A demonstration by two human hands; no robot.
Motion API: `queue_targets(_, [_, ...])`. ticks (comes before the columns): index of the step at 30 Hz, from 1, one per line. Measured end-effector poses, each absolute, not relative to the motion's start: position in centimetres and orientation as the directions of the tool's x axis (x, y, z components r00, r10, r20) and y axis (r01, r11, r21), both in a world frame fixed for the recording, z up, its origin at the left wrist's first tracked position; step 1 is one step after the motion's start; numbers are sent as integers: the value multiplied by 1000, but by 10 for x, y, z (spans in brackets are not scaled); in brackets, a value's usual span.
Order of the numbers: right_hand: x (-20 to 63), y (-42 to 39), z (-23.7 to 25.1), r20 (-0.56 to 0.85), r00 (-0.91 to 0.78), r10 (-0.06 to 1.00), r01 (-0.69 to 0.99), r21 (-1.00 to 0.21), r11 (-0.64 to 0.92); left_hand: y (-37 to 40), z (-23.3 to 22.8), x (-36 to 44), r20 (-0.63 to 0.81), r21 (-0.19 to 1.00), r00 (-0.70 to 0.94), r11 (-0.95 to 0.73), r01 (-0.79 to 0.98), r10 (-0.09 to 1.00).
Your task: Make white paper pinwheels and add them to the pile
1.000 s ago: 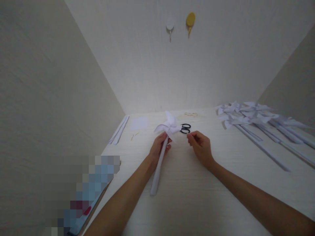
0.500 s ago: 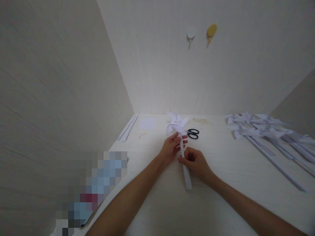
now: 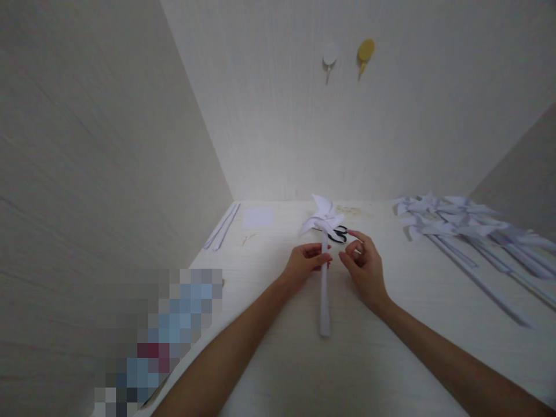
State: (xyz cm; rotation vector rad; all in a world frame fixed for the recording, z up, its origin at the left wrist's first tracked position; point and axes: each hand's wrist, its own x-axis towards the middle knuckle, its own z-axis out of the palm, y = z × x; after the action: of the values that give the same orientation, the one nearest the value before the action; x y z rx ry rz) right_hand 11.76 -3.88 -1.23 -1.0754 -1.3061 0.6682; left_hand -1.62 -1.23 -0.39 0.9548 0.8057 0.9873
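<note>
A white paper pinwheel (image 3: 324, 278) with a flat paper stick stands in the middle of the head view, its curled blades at the far end. My left hand (image 3: 305, 263) is closed on the stick a little below the blades, thumb in front. To the right of the stick, my right hand (image 3: 364, 267) is apart from it, holding nothing, with index finger and thumb spread. Black-handled scissors (image 3: 340, 234) lie on the table just beyond the right fingertips, partly hidden behind the blades.
Several finished paper pinwheels (image 3: 469, 231) lie piled at the right. Folded paper strips (image 3: 222, 227), a square paper sheet (image 3: 258, 218) and small thin pieces (image 3: 248, 238) lie at the left. Two hooks, one yellow (image 3: 365, 52), are on the back wall. A blurred-out object (image 3: 174, 330) sits front left.
My right hand has let go of the stick and moved up and right, its fingers opening. The blades have turned and shifted slightly right, while my left hand keeps its hold.
</note>
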Motion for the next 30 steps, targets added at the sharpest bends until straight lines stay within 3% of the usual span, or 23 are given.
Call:
queue_targets(7, [117,-39,-13,568,-93,818,379,-740,556,-10,-7,-16,-82,930,342,195,-312,936])
queue_targets(10, [120,-37,-14,535,81,841,345,-806,480,-10,-7,-17,-83,931,345,196,-309,935])
queue_targets(14, [127,-28,-17,349,322,880,80,-936,342,-10,-8,-17,-99,936,351,207,-284,931])
queue_targets(16, [130,-23,-19,292,330,898,-3,-950,311,-10,-8,-17,-102,941,368,209,-265,924])
queue_targets(19, [132,-19,-21,258,283,924,6,-963,268,-10,-7,-17,-101,947,385,207,-245,917])
queue_targets(23, [130,-20,-21,292,232,928,61,-956,286,-10,-6,-17,-102,946,370,205,-250,923])
queue_targets(30, [126,-22,-16,332,221,917,-6,-940,342,-11,-5,-17,-81,946,357,185,-268,931])
